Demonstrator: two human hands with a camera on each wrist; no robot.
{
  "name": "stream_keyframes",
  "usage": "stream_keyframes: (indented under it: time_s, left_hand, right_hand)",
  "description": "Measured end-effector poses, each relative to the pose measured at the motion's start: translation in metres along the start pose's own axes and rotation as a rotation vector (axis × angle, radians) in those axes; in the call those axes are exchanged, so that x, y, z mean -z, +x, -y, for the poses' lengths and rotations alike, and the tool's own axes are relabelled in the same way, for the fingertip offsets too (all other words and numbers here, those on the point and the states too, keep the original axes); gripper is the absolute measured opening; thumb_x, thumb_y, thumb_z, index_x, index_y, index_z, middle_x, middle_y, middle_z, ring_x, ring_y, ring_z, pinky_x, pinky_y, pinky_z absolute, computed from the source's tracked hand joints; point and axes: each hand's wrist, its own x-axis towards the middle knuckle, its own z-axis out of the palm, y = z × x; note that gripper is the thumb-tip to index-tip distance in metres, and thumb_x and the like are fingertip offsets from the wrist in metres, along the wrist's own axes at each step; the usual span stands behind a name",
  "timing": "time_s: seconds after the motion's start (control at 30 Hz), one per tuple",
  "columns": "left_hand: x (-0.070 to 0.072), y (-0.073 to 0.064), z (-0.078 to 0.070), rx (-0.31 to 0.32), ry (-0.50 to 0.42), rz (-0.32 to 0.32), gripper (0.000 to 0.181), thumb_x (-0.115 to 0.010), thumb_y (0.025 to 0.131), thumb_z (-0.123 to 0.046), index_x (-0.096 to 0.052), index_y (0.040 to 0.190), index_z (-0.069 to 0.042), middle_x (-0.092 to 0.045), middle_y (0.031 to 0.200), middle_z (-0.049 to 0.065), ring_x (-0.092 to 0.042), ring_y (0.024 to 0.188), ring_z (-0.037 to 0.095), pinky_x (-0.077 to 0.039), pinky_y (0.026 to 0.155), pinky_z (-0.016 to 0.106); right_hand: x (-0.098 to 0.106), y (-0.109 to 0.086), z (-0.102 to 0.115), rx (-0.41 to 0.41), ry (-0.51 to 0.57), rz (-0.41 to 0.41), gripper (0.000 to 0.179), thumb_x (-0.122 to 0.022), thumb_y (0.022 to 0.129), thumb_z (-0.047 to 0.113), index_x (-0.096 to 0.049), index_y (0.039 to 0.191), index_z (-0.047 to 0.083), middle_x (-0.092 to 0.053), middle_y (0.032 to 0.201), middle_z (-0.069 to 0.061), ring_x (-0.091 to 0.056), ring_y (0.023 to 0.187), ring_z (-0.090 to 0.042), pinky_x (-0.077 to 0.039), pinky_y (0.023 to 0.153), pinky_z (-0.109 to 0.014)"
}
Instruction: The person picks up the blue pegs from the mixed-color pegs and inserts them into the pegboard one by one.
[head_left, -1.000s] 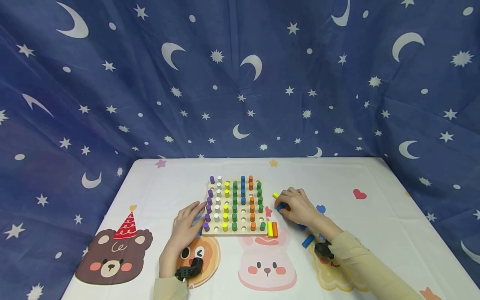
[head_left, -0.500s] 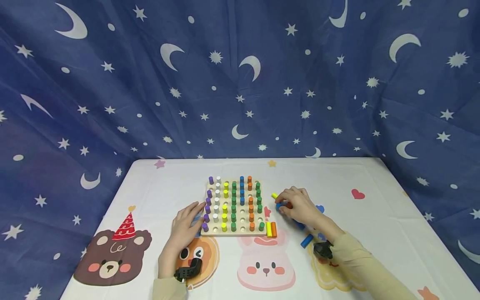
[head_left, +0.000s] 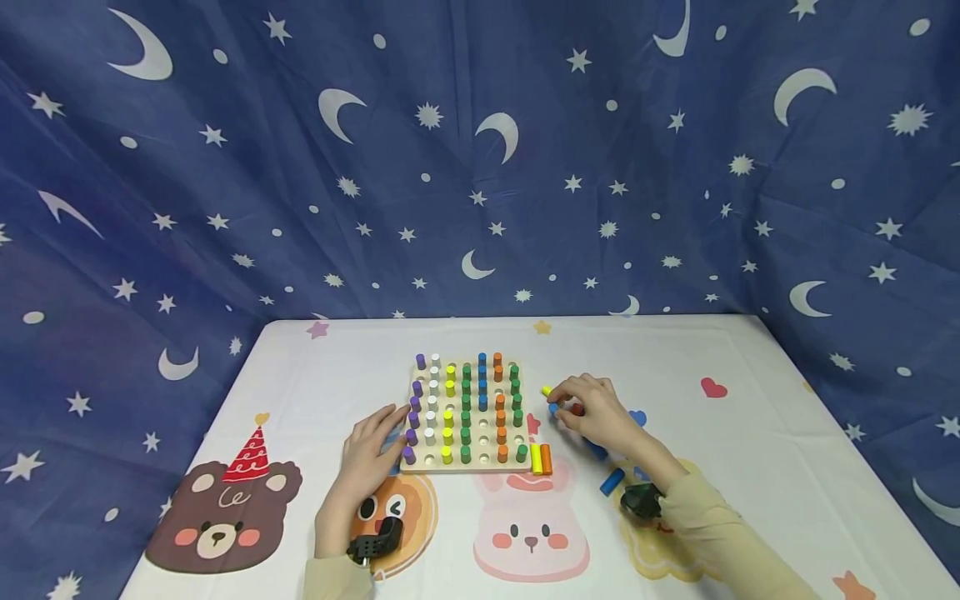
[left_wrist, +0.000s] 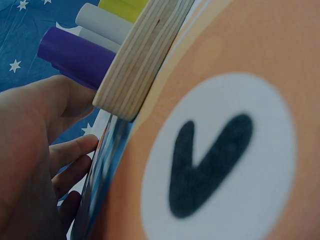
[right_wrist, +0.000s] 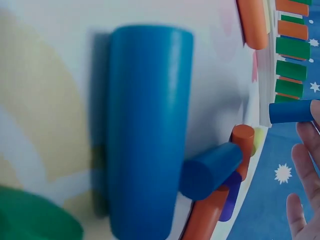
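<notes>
A wooden pegboard (head_left: 468, 468) stands on the table with rows of purple, white, yellow, green, blue and orange pegs upright in it. My left hand (head_left: 367, 447) rests along its left side, fingers nearly straight; in the left wrist view the thumb is right at the board's corner (left_wrist: 131, 70), below a purple peg (left_wrist: 75, 55). Right of the board, my right hand (head_left: 597, 414) pinches a blue peg (right_wrist: 290, 111) by one end, the other end sticking out towards the board. Loose pegs lie under that hand, partly hidden in the head view.
A yellow peg (head_left: 536, 459) and an orange peg (head_left: 546, 459) lie against the board's front right corner. Another blue peg (head_left: 612, 482) lies nearer the right wrist. In the right wrist view, a purple peg (right_wrist: 230, 202) lies among orange and blue ones. A star-patterned curtain (head_left: 480, 167) hangs behind.
The blue peg in my right fingers has turned and lifted slightly as the fingertips closed on its end. My left hand and the board keep their places; the head view has drifted slightly.
</notes>
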Motion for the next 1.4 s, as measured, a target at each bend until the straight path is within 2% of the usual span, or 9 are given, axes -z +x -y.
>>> stream_keyframes:
  time_s: [0.17, 0.4, 0.87, 1.1, 1.4]
  left_hand:
    - [-0.001, 0.0, 0.001, 0.011, 0.002, 0.005, 0.049, -0.053, 0.097, -0.027, -0.044, 0.145, -0.021, -0.036, 0.154, 0.011, -0.025, 0.14, 0.034, -0.017, 0.111, 0.061]
    - [-0.002, 0.002, 0.001, 0.022, 0.001, -0.002, 0.049, -0.053, 0.097, -0.029, -0.044, 0.145, -0.022, -0.036, 0.154, 0.01, -0.025, 0.141, 0.033, -0.016, 0.112, 0.059]
    - [-0.002, 0.003, 0.002, 0.002, 0.009, 0.003, 0.049, -0.053, 0.097, -0.027, -0.044, 0.145, -0.022, -0.035, 0.154, 0.011, -0.024, 0.141, 0.035, -0.016, 0.112, 0.06]
    - [0.0, 0.001, 0.002, 0.021, 0.022, 0.007, 0.049, -0.052, 0.097, -0.029, -0.044, 0.145, -0.02, -0.036, 0.153, 0.012, -0.025, 0.141, 0.035, -0.017, 0.111, 0.061]
    - [0.0, 0.004, -0.001, 0.042, 0.023, 0.044, 0.05, -0.052, 0.098, -0.029, -0.042, 0.146, -0.021, -0.033, 0.155, 0.01, -0.023, 0.142, 0.033, -0.015, 0.113, 0.059]
  right_hand:
    - [-0.001, 0.002, 0.004, 0.0, 0.015, -0.028, 0.018, -0.074, 0.082, 0.012, -0.069, 0.098, 0.018, -0.07, 0.094, 0.005, -0.057, 0.091, -0.016, -0.033, 0.089, -0.04]
    - [0.0, 0.004, 0.01, 0.017, 0.046, -0.059, 0.018, -0.073, 0.083, 0.012, -0.068, 0.099, 0.019, -0.07, 0.095, 0.003, -0.058, 0.091, -0.015, -0.032, 0.087, -0.039]
    - [-0.001, 0.016, 0.034, 0.001, 0.124, -0.035, 0.017, -0.073, 0.083, 0.012, -0.069, 0.099, 0.017, -0.071, 0.094, 0.003, -0.056, 0.093, -0.014, -0.03, 0.093, -0.041]
    - [-0.006, 0.024, 0.049, 0.025, 0.145, -0.017, 0.016, -0.073, 0.084, 0.014, -0.069, 0.1, 0.015, -0.069, 0.095, 0.005, -0.055, 0.094, -0.013, -0.03, 0.094, -0.042]
    - [-0.01, 0.034, 0.065, 0.053, 0.143, -0.027, 0.017, -0.074, 0.083, 0.015, -0.068, 0.099, 0.019, -0.069, 0.093, 0.006, -0.055, 0.093, -0.011, -0.031, 0.094, -0.04]
